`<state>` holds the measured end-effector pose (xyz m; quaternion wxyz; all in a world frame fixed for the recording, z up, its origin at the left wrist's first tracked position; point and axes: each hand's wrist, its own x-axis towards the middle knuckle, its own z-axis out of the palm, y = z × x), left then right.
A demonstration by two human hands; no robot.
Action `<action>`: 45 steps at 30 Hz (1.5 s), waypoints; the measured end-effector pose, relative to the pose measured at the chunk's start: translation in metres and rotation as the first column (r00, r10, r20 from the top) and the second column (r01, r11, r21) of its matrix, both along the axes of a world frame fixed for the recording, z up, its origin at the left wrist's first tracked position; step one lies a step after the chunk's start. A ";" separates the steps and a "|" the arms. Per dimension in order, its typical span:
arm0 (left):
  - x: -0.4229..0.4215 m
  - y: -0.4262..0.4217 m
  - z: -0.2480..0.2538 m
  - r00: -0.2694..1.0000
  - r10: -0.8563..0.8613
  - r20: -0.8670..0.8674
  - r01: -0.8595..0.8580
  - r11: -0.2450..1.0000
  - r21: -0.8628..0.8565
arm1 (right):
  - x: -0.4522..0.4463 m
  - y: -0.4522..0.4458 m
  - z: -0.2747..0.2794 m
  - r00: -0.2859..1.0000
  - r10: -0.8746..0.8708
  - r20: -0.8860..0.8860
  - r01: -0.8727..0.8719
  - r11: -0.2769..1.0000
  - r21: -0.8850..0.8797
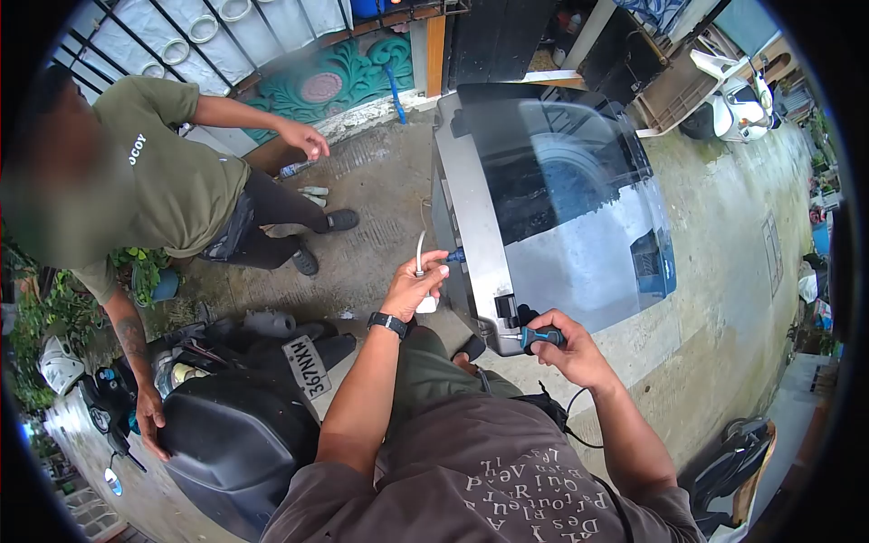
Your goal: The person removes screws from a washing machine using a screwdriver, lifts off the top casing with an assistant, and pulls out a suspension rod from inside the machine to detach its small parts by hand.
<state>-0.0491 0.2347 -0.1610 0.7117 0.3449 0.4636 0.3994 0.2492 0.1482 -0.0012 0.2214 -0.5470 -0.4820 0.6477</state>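
Observation:
A washing machine (496, 217) with a tinted glass lid (570, 172) stands in front of me. My left hand (418, 288), with a black watch on the wrist, is closed on a white part with a thin hose or cable (420, 249) rising from it. Its fingertips are near a blue fitting (456, 256) at the machine's side. My right hand (570, 348) grips a blue and black screwdriver (541, 338). The screwdriver's shaft points left, over the machine's front corner, beside a small dark opening (506, 310) in the panel.
Another person (172, 172) stands at the left, one hand resting on a black motorbike box (235, 434). Beside it is a motorbike plate (308, 366). A white scooter (742, 109) and a brown plastic chair (674, 95) are at the upper right. Bottles lie near the wall.

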 end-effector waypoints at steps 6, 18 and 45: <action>0.002 0.040 -0.001 1.000 0.006 0.001 -0.006 0.999 -0.032 | -0.020 0.010 -0.002 0.987 -0.072 0.141 0.065 0.996 0.058; -0.061 0.185 -0.014 0.988 -0.021 0.154 0.039 0.992 -0.117 | -0.109 0.080 0.005 0.947 -0.317 0.046 0.318 0.948 -0.029; -0.096 0.280 -0.008 0.993 -0.110 -0.036 0.102 0.980 -0.169 | -0.229 0.246 -0.103 0.534 -0.716 -0.449 0.414 0.685 -0.600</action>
